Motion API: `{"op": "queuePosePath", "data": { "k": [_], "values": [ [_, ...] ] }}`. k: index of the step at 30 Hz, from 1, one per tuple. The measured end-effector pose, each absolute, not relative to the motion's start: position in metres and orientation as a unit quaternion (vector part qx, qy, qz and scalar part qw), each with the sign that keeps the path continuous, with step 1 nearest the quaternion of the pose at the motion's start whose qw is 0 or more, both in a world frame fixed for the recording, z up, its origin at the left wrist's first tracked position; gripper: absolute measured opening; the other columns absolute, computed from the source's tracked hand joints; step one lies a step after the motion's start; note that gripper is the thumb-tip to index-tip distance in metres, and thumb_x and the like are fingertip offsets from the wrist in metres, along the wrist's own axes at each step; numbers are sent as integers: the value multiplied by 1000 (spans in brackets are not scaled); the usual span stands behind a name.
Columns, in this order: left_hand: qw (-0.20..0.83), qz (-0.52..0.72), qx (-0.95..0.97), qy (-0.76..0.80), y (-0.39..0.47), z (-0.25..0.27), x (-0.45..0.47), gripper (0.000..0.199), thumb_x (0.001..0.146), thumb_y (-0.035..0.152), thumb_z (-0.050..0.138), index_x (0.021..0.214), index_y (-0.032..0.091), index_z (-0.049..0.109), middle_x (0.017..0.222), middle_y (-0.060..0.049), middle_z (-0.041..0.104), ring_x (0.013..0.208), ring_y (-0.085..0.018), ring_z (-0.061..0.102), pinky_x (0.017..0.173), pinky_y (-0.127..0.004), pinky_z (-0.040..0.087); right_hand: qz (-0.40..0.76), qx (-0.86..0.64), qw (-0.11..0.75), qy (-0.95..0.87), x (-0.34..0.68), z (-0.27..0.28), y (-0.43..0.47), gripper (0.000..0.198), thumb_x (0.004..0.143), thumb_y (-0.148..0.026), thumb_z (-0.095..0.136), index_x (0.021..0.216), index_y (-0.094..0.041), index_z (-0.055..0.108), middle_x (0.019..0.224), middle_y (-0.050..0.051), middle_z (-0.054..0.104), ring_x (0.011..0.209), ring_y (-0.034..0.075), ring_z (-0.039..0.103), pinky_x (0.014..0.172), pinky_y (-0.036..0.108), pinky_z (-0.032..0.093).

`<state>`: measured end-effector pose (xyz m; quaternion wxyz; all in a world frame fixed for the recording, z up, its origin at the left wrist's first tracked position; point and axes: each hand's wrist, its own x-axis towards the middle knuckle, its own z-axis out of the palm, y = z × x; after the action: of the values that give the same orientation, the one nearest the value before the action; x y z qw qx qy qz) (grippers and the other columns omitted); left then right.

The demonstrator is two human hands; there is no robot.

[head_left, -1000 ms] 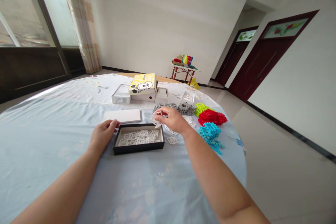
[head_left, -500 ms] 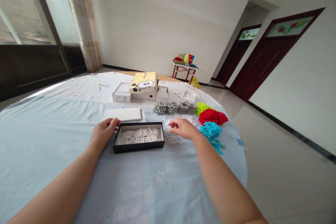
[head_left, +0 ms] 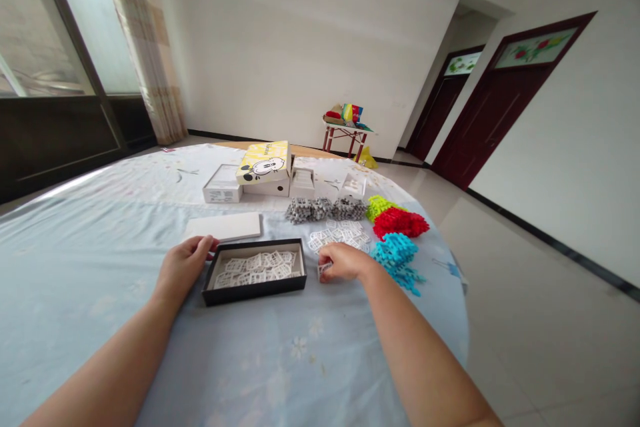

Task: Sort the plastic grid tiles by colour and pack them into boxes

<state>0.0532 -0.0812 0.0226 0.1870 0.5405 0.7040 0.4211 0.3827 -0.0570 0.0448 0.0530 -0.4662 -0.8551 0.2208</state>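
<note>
Our R hand (head_left: 345, 260) now pinched the flat white plastic lattice piece (head_left: 322, 272), loose a sec ago; L hand (head_left: 184, 267) by black oblong cardboard box (head_left: 254, 291), grip unclear.

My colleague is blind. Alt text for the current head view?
A right hand touches a white lattice piece beside an open black rectangular box of similar pieces; the left hand is at the box's left end. Nearby lie jagged grey clumps, a green pile, a red pile and a blue pile.
</note>
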Motion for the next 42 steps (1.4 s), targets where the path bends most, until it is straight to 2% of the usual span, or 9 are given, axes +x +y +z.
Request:
{"op": "queuePosePath", "data": {
  "k": [2,8,11,16,20,25,30,34,42],
  "values": [
    [191,420,537,706,-83,25,54,36,72,46,45,75,17,66,64,-1,66,61,-17,60,59,-24,45,243,-473,93,-842,385,49,-58,13,59,-24,70,68,-18,64,63,-3,57,60,11,51,52,20,32],
    [191,418,540,705,-82,25,54,38,72,48,43,75,18,66,64,0,66,60,-17,60,58,-23,45,251,-472,337,-775,368,76,-66,23,70,-38,64,76,-16,61,67,-1,58,63,10,51,57,21,37],
    [184,421,538,706,-80,22,53,37,71,49,42,73,19,65,62,1,65,59,-17,60,57,-24,46,287,-422,374,-775,349,86,-73,27,74,-40,60,85,-16,62,75,0,62,65,10,53,60,21,40],
    [186,424,535,707,-80,21,52,37,71,48,43,72,20,66,61,1,64,58,-17,60,56,-24,46,292,-381,349,-805,335,85,-68,32,75,-40,60,99,-19,63,93,3,66,77,12,58,70,24,45],
    [191,436,530,702,-80,22,53,37,69,49,44,71,20,66,59,1,64,56,-17,60,55,-24,46,201,-499,345,-769,355,69,-37,29,79,-33,54,102,-17,62,96,6,65,86,14,59,79,26,44],
    [191,447,523,700,-79,22,55,36,68,48,44,69,19,66,57,0,65,55,-18,60,54,-24,46,55,-688,179,-701,384,51,-2,38,75,-37,55,109,-20,58,113,10,58,109,26,49,90,38,38],
    [192,453,524,695,-79,23,55,36,67,48,44,68,20,66,56,0,65,56,-18,60,55,-25,47,52,-757,74,-647,389,38,7,52,76,-51,49,118,-21,51,123,14,48,115,34,42,87,48,37],
    [194,452,531,690,-79,21,54,36,68,48,44,67,20,65,57,-1,65,56,-18,60,55,-24,46,62,-767,53,-636,387,27,7,55,77,-55,44,118,-19,50,127,15,45,117,35,39,89,50,34],
    [194,450,530,692,-78,21,53,36,67,49,44,67,20,65,57,0,65,56,-18,60,54,-24,46,67,-702,72,-705,378,25,-13,45,76,-48,48,113,-24,56,125,9,50,115,33,40,89,47,35]
  ]
}}
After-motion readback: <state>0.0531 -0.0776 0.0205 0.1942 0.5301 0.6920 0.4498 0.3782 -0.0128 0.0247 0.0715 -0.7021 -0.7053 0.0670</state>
